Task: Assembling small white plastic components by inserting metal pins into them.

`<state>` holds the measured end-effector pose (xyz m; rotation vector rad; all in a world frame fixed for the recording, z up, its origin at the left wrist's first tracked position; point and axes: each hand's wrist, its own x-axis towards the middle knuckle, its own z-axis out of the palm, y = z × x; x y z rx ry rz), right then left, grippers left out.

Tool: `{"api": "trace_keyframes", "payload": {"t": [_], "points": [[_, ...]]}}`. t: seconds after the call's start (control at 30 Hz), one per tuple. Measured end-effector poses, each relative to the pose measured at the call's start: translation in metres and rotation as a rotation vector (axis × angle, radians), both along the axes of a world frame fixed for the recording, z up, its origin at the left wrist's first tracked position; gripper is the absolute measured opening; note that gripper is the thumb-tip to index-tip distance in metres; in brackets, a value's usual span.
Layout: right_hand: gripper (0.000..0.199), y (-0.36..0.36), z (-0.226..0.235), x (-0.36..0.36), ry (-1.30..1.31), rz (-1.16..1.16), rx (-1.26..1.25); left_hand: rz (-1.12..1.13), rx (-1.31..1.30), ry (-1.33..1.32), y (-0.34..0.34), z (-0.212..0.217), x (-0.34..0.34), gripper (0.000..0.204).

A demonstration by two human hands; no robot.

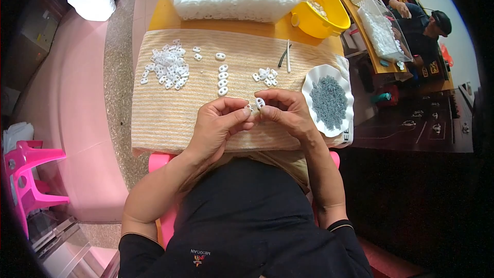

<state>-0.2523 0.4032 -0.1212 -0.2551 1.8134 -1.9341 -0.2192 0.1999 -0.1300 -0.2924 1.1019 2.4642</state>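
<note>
My left hand (220,122) and my right hand (284,111) meet over the striped beige cloth (164,108), fingertips together. Between them I pinch a small white plastic part (260,103); the right fingers hold it and the left fingers press a second small white piece (248,108) against it. A short column of finished-looking white parts (223,75) lies just beyond my hands. A heap of loose white parts (167,66) sits at the cloth's far left, a smaller cluster (265,76) to the right of the column.
A white scalloped dish (314,80) of small grey pieces sits at the right. Beyond the cloth stand a clear bin (180,13) full of white parts and a yellow bowl (329,5). Another person (424,33) works at a table far right. A pink stool (25,175) stands at left.
</note>
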Motion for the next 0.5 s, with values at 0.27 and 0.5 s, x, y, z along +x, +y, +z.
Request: {"api": "trace_keyframes", "payload": {"t": [0.27, 0.5], "points": [[0.03, -0.006, 0.009, 0.003, -0.03, -0.024, -0.018, -0.001, 0.0, 0.007, 0.001, 0.0, 0.0, 0.016], [0.03, -0.005, 0.011, 0.003, -0.008, -0.006, 0.015, -0.014, -0.003, 0.014, 0.001, 0.0, 0.0, 0.015]]}}
